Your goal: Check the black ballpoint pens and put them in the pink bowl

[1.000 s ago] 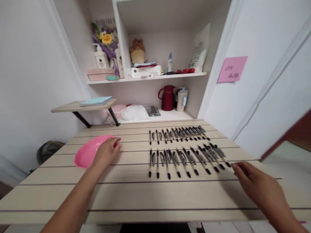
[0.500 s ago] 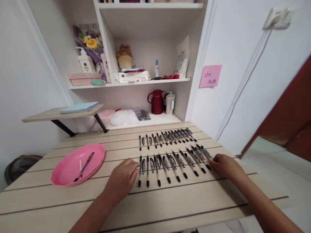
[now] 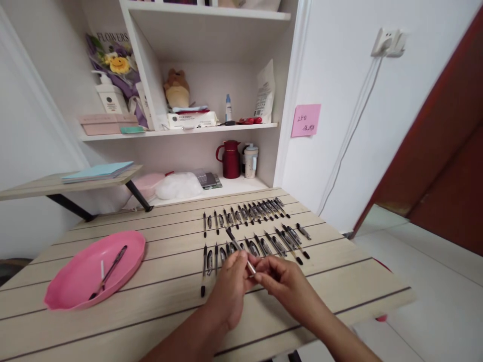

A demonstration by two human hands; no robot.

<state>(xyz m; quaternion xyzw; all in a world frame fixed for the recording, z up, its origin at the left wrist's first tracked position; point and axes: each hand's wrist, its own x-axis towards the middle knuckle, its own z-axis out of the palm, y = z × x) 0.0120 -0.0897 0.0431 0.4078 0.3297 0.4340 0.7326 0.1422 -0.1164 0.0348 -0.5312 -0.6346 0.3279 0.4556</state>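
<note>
Both my hands meet over the front row of pen parts. A pen (image 3: 238, 245) with a dark grip and a pale, see-through rear slants between them, its tip pointing up and left. My left hand (image 3: 231, 287) is closed round its barrel. The thumb and fingers of my right hand (image 3: 281, 279) pinch at its rear end; whether a small part is there is hidden. Around them lie black-tipped refills or pen bodies (image 3: 204, 269) and dark caps with clips (image 3: 210, 261). A lone cap (image 3: 303, 231) lies right of the row.
A second row of pens (image 3: 245, 213) lies farther back. At left is a pink tray (image 3: 60, 296) with a pen and a white stick inside. A small raised shelf (image 3: 37, 185) stands on the slatted table (image 3: 158, 322). Behind are a red jug (image 3: 231, 161) and a cup (image 3: 251, 161).
My hands have come together from the two ends of the front row. A pen from the row's right end is now lifted between them. The view has shifted right.
</note>
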